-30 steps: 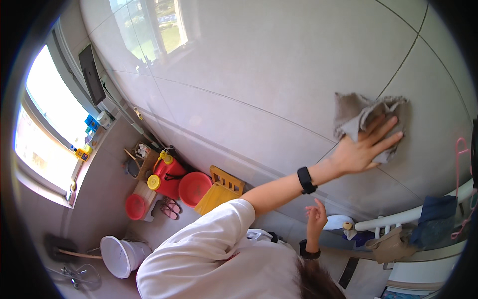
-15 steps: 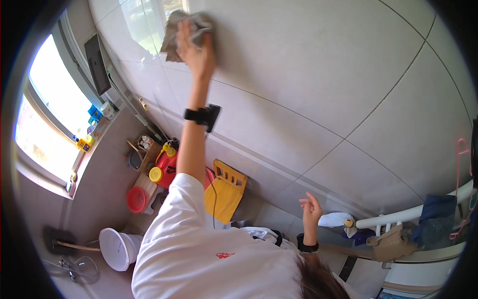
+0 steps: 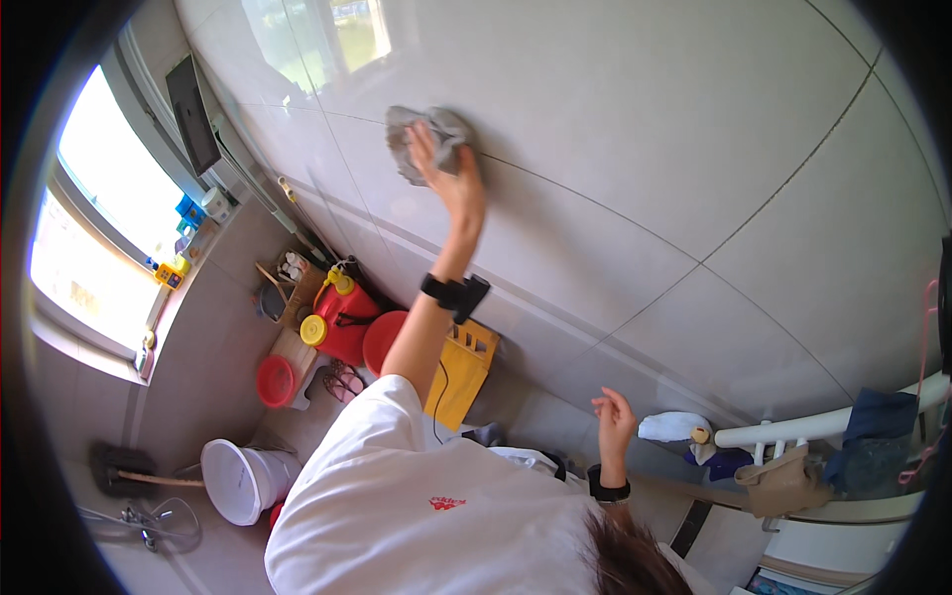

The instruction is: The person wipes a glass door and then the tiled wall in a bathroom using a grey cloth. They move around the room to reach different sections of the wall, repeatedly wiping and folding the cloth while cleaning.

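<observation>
My left hand (image 3: 454,186) presses a crumpled grey cloth (image 3: 401,134) against the large light tiled wall (image 3: 635,109), fingers laid over it and the thumb side at its right edge. That arm stretches up across the view in a white sleeve, with a black strap and small black block (image 3: 454,296) on the wrist. Lower down on the right, my right hand (image 3: 616,434) hangs in the air near the wall. Its fingers are loosely bent and somewhat apart, with nothing in them. A black band (image 3: 608,484) circles that wrist.
Below my left arm are a yellow wooden chair (image 3: 462,372), a red basin (image 3: 381,342) and a red container with yellow caps (image 3: 342,322). A white bucket (image 3: 233,483) stands lower left. Bottles line the windowsill (image 3: 194,260). On the right, cloths hang along a white rail (image 3: 793,430).
My left hand and the cloth have moved down and to the right across the wall, and the forearm has shifted with them. My right hand stays nearly in place.
</observation>
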`<state>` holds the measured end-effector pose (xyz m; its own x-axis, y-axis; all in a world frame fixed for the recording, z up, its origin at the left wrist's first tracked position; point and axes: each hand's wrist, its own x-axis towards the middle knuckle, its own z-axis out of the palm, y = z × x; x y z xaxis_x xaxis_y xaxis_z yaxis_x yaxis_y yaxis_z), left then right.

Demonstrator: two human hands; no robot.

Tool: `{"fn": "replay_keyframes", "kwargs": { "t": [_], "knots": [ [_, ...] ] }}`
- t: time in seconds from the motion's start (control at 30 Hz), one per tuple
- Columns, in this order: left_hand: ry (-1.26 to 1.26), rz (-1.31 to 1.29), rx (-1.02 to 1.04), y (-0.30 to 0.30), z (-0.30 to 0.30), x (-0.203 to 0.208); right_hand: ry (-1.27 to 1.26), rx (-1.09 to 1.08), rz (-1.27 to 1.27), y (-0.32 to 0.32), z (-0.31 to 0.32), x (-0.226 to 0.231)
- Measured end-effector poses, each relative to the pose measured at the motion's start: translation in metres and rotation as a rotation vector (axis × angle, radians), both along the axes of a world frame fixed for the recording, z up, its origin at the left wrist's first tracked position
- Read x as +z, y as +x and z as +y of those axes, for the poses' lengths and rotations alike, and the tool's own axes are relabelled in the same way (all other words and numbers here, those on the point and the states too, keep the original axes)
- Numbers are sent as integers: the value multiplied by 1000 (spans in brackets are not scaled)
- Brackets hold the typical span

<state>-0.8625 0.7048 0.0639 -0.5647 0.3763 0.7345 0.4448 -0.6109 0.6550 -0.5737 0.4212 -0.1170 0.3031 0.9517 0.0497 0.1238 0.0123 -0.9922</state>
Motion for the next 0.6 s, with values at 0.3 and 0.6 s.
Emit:
{"fn": "replay_keyframes", "kwargs": {
  "t": [0.3, 0.6],
  "knots": [
    [-178, 373, -230, 256, -124, -8, 46, -63, -125, 25, -14, -3],
    [-1, 829, -287, 369, -169, 22, 39, -254, -388, 91, -15, 24]
  ]
}}
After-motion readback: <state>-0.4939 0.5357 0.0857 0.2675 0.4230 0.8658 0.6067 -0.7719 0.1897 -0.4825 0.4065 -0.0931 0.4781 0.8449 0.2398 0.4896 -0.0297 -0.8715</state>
